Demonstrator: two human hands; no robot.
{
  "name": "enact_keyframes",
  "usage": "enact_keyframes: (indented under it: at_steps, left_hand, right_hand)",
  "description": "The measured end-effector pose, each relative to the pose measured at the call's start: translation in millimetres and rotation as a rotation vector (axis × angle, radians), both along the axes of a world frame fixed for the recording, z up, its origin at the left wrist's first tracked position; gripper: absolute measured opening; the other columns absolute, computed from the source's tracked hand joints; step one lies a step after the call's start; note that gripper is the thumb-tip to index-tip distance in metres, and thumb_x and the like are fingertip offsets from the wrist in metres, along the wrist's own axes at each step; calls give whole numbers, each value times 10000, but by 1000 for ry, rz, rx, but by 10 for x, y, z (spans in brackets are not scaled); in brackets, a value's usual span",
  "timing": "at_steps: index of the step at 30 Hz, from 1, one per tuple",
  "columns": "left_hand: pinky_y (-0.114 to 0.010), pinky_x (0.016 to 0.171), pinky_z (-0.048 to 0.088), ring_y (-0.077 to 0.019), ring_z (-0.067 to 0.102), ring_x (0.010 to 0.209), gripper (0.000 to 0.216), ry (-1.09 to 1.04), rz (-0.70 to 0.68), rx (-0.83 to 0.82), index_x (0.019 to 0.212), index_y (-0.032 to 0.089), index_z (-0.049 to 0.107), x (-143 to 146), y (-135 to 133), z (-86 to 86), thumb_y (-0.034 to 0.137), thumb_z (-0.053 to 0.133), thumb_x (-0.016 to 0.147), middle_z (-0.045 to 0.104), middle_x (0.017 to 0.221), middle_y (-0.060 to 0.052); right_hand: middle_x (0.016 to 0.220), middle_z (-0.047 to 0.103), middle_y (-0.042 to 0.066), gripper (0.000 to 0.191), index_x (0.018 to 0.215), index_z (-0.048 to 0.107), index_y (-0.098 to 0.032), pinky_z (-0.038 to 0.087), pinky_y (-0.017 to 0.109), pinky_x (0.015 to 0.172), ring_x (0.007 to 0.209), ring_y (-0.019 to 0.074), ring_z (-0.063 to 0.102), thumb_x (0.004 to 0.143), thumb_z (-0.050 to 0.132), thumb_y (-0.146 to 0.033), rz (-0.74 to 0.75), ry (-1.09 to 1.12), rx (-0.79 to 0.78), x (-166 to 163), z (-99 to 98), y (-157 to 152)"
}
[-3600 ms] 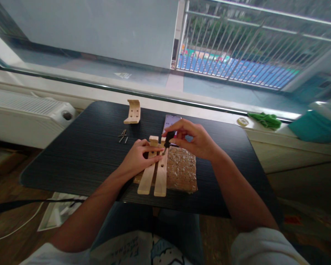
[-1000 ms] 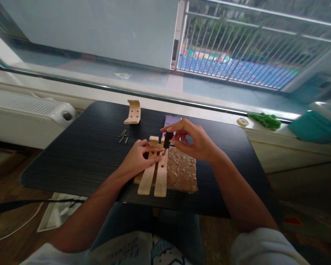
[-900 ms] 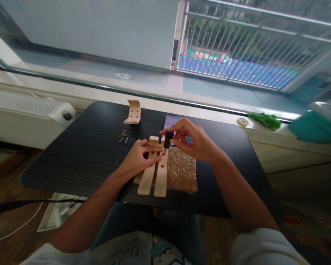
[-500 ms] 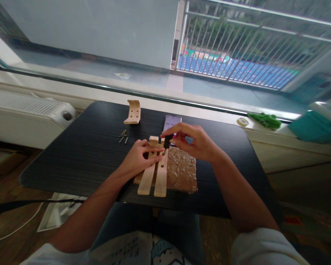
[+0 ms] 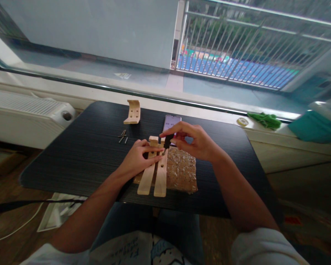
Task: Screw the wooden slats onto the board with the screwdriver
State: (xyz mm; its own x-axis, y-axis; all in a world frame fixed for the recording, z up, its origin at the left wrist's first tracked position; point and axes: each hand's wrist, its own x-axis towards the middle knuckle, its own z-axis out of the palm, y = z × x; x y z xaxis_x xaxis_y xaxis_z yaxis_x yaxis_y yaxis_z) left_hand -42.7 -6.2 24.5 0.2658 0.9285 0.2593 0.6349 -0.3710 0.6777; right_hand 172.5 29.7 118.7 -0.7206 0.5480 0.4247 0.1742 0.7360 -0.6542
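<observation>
Two pale wooden slats [image 5: 153,177] lie side by side on a brown bubble-wrap packet [image 5: 181,172] on the black table [image 5: 79,154]. My left hand [image 5: 138,157] presses down on the far end of the slats, fingers curled over them. My right hand [image 5: 194,141] pinches a small black screwdriver [image 5: 167,141] by its handle, held upright with its tip on the right slat near my left fingertips.
A curved wooden bracket [image 5: 133,112] lies at the table's far side, with a few loose screws [image 5: 123,136] in front of it. A phone [image 5: 171,122] lies beyond my right hand. A white radiator [image 5: 30,110] stands left; green cloth [image 5: 265,120] rests on the sill.
My right fingers have shifted around the screwdriver handle, turning it in place. The left hand and the slats have stayed where they were.
</observation>
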Motion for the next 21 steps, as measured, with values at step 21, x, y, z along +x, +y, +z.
enact_keyframes:
  at_steps: [21]
  left_hand:
    - [-420, 946, 420, -231, 506, 973, 277, 1, -2, -32, 1038, 296, 727, -1, -8, 18, 403, 677, 787, 614, 963, -26]
  right_hand:
    - [831, 631, -7, 217, 1053, 623, -156, 409, 208, 592, 606, 49, 493, 848, 604, -224, -96, 0, 104, -15, -34, 14]
